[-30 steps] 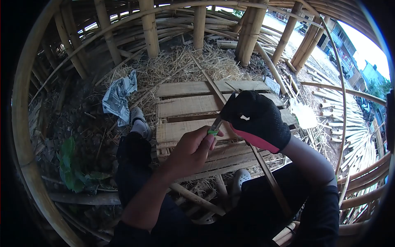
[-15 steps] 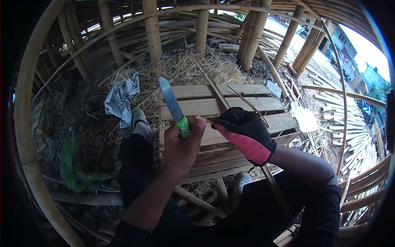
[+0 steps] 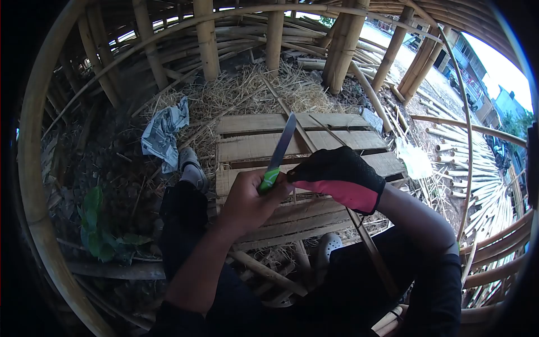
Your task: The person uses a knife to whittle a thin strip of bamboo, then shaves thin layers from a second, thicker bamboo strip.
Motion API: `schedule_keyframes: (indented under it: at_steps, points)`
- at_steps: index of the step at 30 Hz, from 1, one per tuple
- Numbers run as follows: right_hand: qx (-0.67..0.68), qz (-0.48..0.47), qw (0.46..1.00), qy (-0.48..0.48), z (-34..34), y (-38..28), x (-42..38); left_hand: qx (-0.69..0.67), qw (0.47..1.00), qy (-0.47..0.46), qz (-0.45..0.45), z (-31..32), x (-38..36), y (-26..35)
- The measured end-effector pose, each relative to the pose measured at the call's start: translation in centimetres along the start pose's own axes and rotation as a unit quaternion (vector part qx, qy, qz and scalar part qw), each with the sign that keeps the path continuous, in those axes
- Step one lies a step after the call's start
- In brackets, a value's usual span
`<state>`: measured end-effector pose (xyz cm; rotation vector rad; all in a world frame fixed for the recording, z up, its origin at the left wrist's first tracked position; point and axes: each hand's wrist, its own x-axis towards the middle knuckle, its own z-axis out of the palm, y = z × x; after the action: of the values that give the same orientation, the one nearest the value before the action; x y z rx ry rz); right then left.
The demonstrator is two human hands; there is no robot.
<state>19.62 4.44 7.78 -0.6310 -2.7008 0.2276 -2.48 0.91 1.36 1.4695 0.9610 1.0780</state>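
My left hand (image 3: 247,199), bare, is closed around the green handle of a knife (image 3: 280,149). Its blade points up and leans to the right, above the wooden slatted crate (image 3: 247,147). Pressed close to the knife's handle is my right hand (image 3: 342,178) in a black and pink glove, with its fingertips pinched. The thin bamboo strip between those fingertips is mostly hidden now. A long bamboo strip (image 3: 368,247) crosses the crate, passes behind the glove and runs down over my lap. A thinner strip (image 3: 328,130) lies on the crate's slats.
Crumpled newspaper (image 3: 165,132) lies left of the crate, near my shoe (image 3: 192,167). Bamboo posts (image 3: 208,45) and a curved bamboo pole (image 3: 42,168) frame the space. Straw shavings (image 3: 241,92) cover the ground behind; cut bamboo poles (image 3: 477,174) are stacked at right.
The knife has swung from leaning left to leaning right, and my left hand has rolled and moved slightly right. My hands are closer together, and the thin strip between them is less visible.
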Motion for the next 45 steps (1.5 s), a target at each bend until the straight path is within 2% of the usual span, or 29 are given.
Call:
schedule_keyframes:
  at_steps: [2,4,6,10,12,13,14,15,16,18,19,20,21,22,23,25,26,28,29,30,34,36,45]
  points:
    - [-0.010,-0.011,1.000,-0.006,-0.2,0.0,-0.1,0.028,0.999,-0.015,-0.004,0.1,-0.1,0.4]
    - [-0.021,-0.024,0.999,-0.012,-0.3,0.2,-0.1,0.009,0.998,-0.026,-0.053,0.3,-0.1,0.8]
    - [-0.076,-0.081,0.994,-0.022,0.0,0.5,-0.2,0.005,0.998,-0.030,-0.063,0.5,-0.1,0.4]
    - [0.008,-0.014,0.999,-0.031,-0.1,0.1,-0.2,0.044,0.995,-0.046,-0.076,0.6,-0.4,1.4]
    - [-0.014,-0.094,0.995,-0.036,-0.2,0.5,-0.2,0.042,0.996,-0.051,-0.067,0.8,-0.4,1.0]
    - [-0.014,-0.093,0.995,-0.036,-0.5,0.2,0.0,0.040,0.996,-0.053,-0.058,0.9,-0.4,0.8]
    - [0.032,0.047,0.993,-0.108,-1.1,-0.4,0.2,0.040,0.996,-0.053,-0.058,0.9,-0.4,0.4]
    - [0.077,0.186,0.963,-0.177,-1.5,-0.8,0.4,0.017,0.996,-0.054,-0.069,1.0,-0.2,0.0]
    - [0.077,0.185,0.964,-0.177,-1.1,-0.2,0.0,-0.005,0.995,-0.055,-0.079,1.1,-0.1,-0.1]
    - [0.041,0.082,0.993,-0.071,-0.5,0.9,-0.7,-0.032,0.993,-0.057,-0.100,1.1,-0.2,0.9]
    - [0.040,0.081,0.993,-0.071,-0.7,0.8,-0.7,-0.059,0.989,-0.060,-0.122,1.1,-0.3,1.3]
    - [0.034,0.133,0.991,-0.003,-1.3,0.5,-0.7,-0.059,0.989,-0.060,-0.120,1.1,-0.2,1.1]
    - [0.028,0.183,0.981,0.064,-1.7,0.2,-0.5,-0.133,0.980,-0.058,-0.138,1.0,-0.1,0.8]
    - [-0.024,0.152,0.982,0.111,-1.7,0.4,-0.4,-0.207,0.964,-0.056,-0.155,0.9,-0.1,0.5]
    - [-0.025,0.152,0.982,0.109,-1.8,0.1,-0.3,-0.209,0.964,-0.055,-0.154,0.9,-0.2,0.3]
    - [-0.042,0.171,0.966,0.188,-1.7,-0.9,-0.1,-0.187,0.969,-0.114,-0.119,0.9,-0.1,0.1]
    - [-0.126,0.127,0.967,0.184,-1.4,-0.8,-0.1,-0.187,0.969,-0.115,-0.118,1.1,-0.1,-0.1]
    - [-0.091,0.145,0.970,0.173,-1.2,-1.5,0.0,-0.108,0.987,-0.112,-0.041,1.5,-0.1,-0.5]
    - [-0.054,0.163,0.972,0.161,-1.0,-1.9,0.0,-0.108,0.987,-0.113,-0.041,1.6,-0.1,-0.4]
    - [-0.037,0.141,0.968,0.205,-0.4,-1.5,0.1,-0.103,0.988,-0.111,-0.030,1.6,-0.2,-0.3]
    - [-0.120,0.146,0.961,0.203,0.0,-1.8,0.4,-0.070,0.992,-0.107,-0.005,1.6,-0.1,-0.1]
    - [-0.096,0.176,0.955,0.220,0.1,-2.0,0.4,-0.057,0.993,-0.106,0.010,1.6,-0.1,-0.1]
    - [0.046,0.176,0.951,0.250,0.9,-1.6,0.4,-0.011,0.995,-0.085,0.044,1.5,-0.3,0.0]
